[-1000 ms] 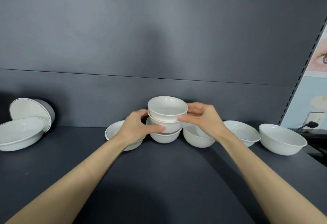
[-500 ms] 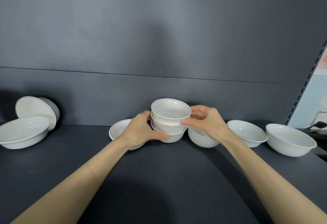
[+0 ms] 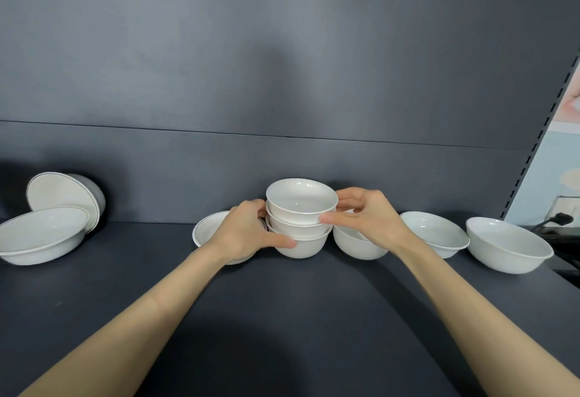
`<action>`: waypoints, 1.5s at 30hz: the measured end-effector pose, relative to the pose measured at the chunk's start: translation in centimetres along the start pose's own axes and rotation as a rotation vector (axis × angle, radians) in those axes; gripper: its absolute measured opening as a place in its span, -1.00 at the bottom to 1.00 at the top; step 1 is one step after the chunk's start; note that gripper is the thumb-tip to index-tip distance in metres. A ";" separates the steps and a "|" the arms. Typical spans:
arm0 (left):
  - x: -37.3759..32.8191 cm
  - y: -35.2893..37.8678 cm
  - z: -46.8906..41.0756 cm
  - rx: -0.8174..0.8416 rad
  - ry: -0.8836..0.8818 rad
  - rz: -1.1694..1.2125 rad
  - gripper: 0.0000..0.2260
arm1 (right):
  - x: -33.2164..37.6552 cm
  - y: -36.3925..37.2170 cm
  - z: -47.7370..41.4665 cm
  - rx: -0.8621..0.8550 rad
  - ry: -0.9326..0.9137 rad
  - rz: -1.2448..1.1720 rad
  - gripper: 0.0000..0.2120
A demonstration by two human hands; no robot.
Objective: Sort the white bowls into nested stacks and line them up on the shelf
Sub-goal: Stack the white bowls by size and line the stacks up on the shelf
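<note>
A nested stack of three small white bowls stands on the dark shelf at the centre back. My left hand grips the stack's lower left side, thumb across the bottom bowl. My right hand pinches the upper bowls from the right, thumb on the front. A wide bowl sits behind my left hand, partly hidden. Another small bowl sits under my right hand.
At the left, a large bowl rests on the shelf with a second one tipped on edge behind it. Two wide bowls stand at the right, near the shelf's slotted upright.
The stack of three has settled lower, the bowls nesting deeper, and stands on the shelf. Both hands stay on its sides. The view has shifted slightly left.
</note>
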State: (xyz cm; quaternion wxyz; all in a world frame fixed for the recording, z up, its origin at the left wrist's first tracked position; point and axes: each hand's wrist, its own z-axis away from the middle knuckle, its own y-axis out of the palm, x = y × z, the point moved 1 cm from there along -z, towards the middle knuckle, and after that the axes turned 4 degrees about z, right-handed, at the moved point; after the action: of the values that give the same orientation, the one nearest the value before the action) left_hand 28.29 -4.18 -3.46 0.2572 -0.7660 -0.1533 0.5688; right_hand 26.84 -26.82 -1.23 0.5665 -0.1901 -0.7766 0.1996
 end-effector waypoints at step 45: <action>0.0 -0.9 1.3 0.237 0.027 0.181 -0.50 | 2.1 1.2 5.0 0.040 0.063 -0.209 -0.46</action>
State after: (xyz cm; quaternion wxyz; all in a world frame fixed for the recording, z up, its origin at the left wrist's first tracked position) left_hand 27.14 -3.13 -3.26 0.2953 -0.7487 -0.0119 0.5934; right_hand 21.56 -25.22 -1.60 0.6121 -0.1028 -0.7698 0.1490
